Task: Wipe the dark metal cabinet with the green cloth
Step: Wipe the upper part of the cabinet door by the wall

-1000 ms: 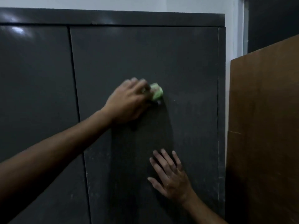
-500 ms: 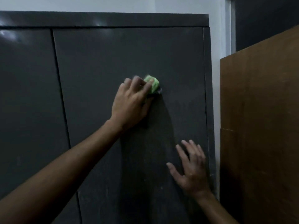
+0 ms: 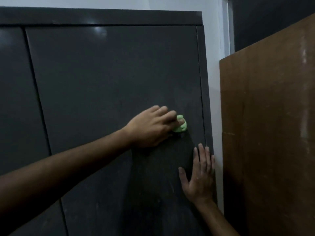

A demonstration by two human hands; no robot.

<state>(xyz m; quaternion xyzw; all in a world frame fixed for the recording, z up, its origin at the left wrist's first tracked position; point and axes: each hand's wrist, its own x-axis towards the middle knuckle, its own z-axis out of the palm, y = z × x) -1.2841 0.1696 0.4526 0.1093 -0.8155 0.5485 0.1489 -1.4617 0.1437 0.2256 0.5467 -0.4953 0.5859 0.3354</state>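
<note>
The dark metal cabinet (image 3: 105,74) fills the left and middle of the head view, with two tall doors. My left hand (image 3: 150,128) reaches across the right door and grips a bunched green cloth (image 3: 181,126), holding it against the door near its right edge. Only a small part of the cloth shows past my fingers. My right hand (image 3: 199,174) lies flat on the same door lower down, fingers straight and pointing up, close to the cabinet's right edge.
A tall brown wooden board (image 3: 267,133) stands right of the cabinet, with a narrow strip of white wall (image 3: 215,68) between them. A dark opening (image 3: 272,19) shows at the upper right.
My left hand has carried the cloth to the right and a little down the door, toward the right edge. My right hand has shifted right along the door, nearer the cabinet's edge.
</note>
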